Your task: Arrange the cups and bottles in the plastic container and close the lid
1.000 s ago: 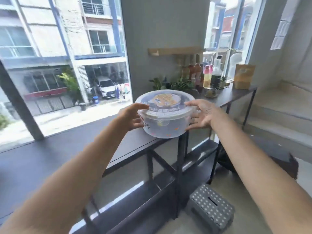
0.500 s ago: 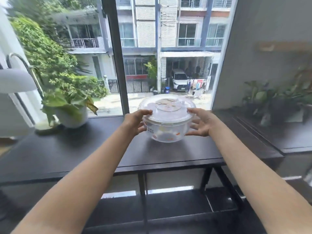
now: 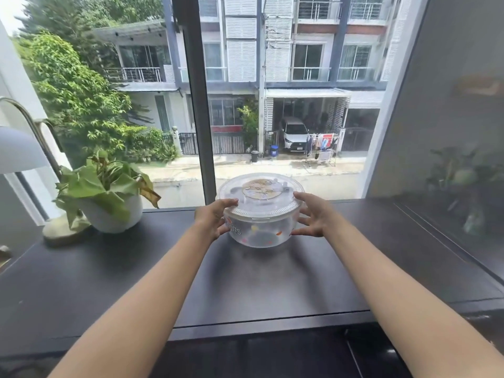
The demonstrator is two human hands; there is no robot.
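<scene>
while we have only the head view to go on, it shows the plastic container [image 3: 260,214] straight ahead of us, sitting on the dark bench [image 3: 272,282] near its far edge by the window, with its lid [image 3: 260,190] already on top. our left hand [image 3: 214,219] is wrapped against the container's left side, fingers curled over the lid's rim, and our right hand [image 3: 313,215] mirrors it on the right with fingers spread and the tips touching the wall and rim. so we have both hands gripping the same thing from opposite sides, at about equal reach, neither nearer. the container is round, so it has no long axis to line up; what matters is that it lies centred between the hands. we cannot see cups or bottles anywhere, and we cannot tell what is inside beyond coloured specks. a potted plant [image 3: 109,197] stands well apart to the left. we judge the lid must come off next.
</scene>
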